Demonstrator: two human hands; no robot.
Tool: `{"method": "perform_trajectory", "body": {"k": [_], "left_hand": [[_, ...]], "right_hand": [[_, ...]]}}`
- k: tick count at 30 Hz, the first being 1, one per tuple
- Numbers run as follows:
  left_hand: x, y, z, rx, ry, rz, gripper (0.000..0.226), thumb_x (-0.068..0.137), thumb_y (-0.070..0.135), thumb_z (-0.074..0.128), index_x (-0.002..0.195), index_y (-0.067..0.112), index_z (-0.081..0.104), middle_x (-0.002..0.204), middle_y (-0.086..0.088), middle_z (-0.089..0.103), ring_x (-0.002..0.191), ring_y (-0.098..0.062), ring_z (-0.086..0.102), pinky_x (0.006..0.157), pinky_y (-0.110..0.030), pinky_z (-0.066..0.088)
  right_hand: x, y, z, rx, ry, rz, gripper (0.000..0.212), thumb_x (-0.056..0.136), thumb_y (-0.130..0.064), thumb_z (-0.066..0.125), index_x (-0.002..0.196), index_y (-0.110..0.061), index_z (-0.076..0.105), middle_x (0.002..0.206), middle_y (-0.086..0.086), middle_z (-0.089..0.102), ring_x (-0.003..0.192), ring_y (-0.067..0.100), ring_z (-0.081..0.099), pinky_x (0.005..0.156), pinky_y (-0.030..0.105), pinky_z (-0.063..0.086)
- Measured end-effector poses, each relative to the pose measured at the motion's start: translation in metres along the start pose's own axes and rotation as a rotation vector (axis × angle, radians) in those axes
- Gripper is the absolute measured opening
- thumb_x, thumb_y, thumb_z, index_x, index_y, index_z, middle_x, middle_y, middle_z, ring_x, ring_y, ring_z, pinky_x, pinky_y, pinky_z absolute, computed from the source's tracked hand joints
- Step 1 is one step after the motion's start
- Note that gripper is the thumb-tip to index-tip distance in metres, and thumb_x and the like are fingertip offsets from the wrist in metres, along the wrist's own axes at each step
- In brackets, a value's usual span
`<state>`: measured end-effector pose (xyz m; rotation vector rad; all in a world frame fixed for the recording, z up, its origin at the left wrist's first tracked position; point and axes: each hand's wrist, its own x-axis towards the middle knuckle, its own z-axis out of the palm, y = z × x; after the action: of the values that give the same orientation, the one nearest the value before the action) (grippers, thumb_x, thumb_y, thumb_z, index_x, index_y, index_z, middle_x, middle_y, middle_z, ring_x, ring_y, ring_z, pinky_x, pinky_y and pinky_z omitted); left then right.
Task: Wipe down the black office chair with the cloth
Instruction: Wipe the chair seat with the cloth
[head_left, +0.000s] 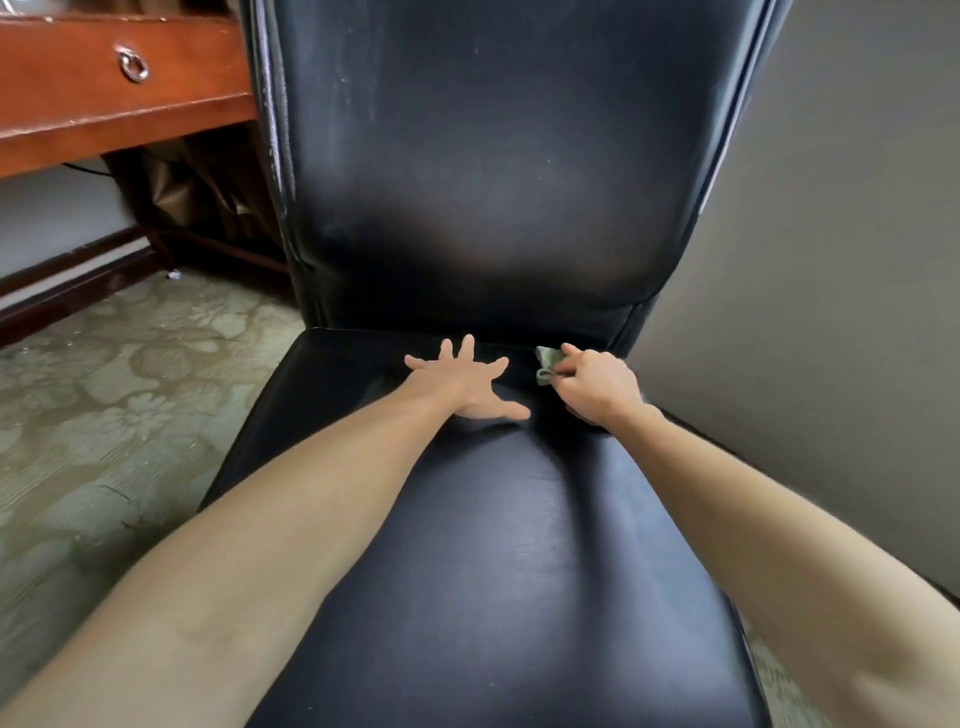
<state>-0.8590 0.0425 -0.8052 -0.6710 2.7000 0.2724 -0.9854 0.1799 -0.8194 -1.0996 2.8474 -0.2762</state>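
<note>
The right hand (597, 387) is pinching a small green cloth (546, 364) at the seat's back crease. The left hand (467, 382) is lying flat, fingers spread, on the black office chair (493, 545), beside a wooden desk (104, 93).

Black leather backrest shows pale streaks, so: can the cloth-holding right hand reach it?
Probably yes: the right hand, gripping a crumpled green cloth, lies at the seat's rear crease below the black leather backrest; nothing stands between.
</note>
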Motion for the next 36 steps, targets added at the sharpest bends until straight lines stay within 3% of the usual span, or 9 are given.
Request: {"method": "perform_trajectory", "body": {"k": [2,9,14,16,19,21,28,33,36], "left_hand": [[0.004,0.011,0.003,-0.003,-0.016,0.011,0.097,0.076,0.084,0.047,0.153,0.045,0.002,0.163,-0.007,-0.014,0.148,-0.036,-0.011,0.107,-0.076,0.009],[0.015,0.017,0.014,-0.027,-0.068,0.004,0.101,0.071,0.085,0.053,0.151,0.05,0.003,0.164,-0.005,-0.007,0.149,-0.034,-0.01,0.106,-0.077,0.01],[0.017,0.03,0.005,0.003,-0.097,-0.015,0.105,0.07,0.082,0.057,0.154,0.04,0.01,0.164,-0.009,-0.002,0.149,-0.037,-0.003,0.107,-0.074,0.014],[0.017,0.041,0.003,0.008,-0.108,-0.029,0.111,0.065,0.085,0.056,0.155,0.037,0.012,0.163,-0.01,-0.001,0.148,-0.039,-0.001,0.107,-0.073,0.015],[0.021,0.051,0.011,-0.019,-0.145,-0.026,0.122,0.056,0.092,0.055,0.153,0.044,-0.001,0.163,-0.01,-0.014,0.147,-0.043,-0.011,0.108,-0.072,0.013],[0.024,0.052,0.019,-0.005,-0.145,-0.019,0.123,0.054,0.093,0.054,0.152,0.046,-0.005,0.162,-0.01,-0.017,0.146,-0.044,-0.015,0.108,-0.073,0.014],[0.022,0.057,0.021,0.049,-0.125,-0.002,0.12,0.059,0.09,0.056,0.152,0.046,-0.004,0.163,-0.01,-0.014,0.147,-0.041,-0.013,0.11,-0.07,0.017],[0.005,0.068,0.02,0.136,-0.108,-0.042,0.116,0.061,0.091,0.053,0.15,0.049,-0.007,0.163,-0.006,-0.015,0.148,-0.035,-0.013,0.106,-0.076,0.003],[-0.008,0.077,0.013,0.248,-0.045,-0.047,0.116,0.063,0.092,0.047,0.151,0.044,-0.011,0.161,-0.012,-0.02,0.147,-0.037,-0.017,0.103,-0.078,-0.009]], "right_hand": [[0.001,0.002,0.003,-0.003,-0.032,-0.005,0.04,0.089,-0.028,0.049,0.126,-0.04,0.059,0.141,-0.006,0.052,0.12,0.027,0.053,0.097,0.034,0.042],[-0.004,0.031,-0.006,0.032,-0.068,0.009,0.05,0.089,-0.014,0.041,0.129,-0.039,0.058,0.148,-0.015,0.042,0.126,0.023,0.048,0.103,0.033,0.041],[-0.013,0.035,-0.013,0.089,-0.108,0.08,0.049,0.08,-0.019,0.043,0.119,-0.039,0.066,0.124,0.002,0.064,0.111,0.029,0.057,0.098,0.035,0.046],[-0.014,0.037,-0.02,0.153,-0.12,0.099,0.049,0.073,-0.022,0.043,0.109,-0.039,0.071,0.122,0.0,0.065,0.109,0.027,0.058,0.097,0.036,0.047],[-0.018,0.045,-0.024,0.136,-0.169,0.049,0.056,0.074,-0.017,0.043,0.12,-0.04,0.065,0.147,-0.009,0.043,0.127,0.023,0.048,0.106,0.034,0.04],[-0.023,0.053,-0.019,0.093,-0.204,0.01,0.061,0.078,-0.014,0.044,0.131,-0.041,0.056,0.153,-0.011,0.032,0.134,0.021,0.042,0.108,0.033,0.036],[-0.04,0.074,-0.009,0.035,-0.105,-0.094,0.045,0.089,-0.019,0.045,0.128,-0.038,0.059,0.129,0.004,0.061,0.111,0.027,0.058,0.097,0.032,0.045],[-0.067,0.082,-0.018,0.071,-0.134,-0.154,0.042,0.089,-0.019,0.048,0.125,-0.033,0.063,0.125,0.005,0.064,0.109,0.027,0.059,0.096,0.032,0.046],[-0.08,0.086,-0.033,0.098,-0.166,-0.146,0.045,0.088,-0.016,0.049,0.129,-0.032,0.06,0.137,-0.003,0.056,0.116,0.025,0.056,0.097,0.033,0.045]]}}
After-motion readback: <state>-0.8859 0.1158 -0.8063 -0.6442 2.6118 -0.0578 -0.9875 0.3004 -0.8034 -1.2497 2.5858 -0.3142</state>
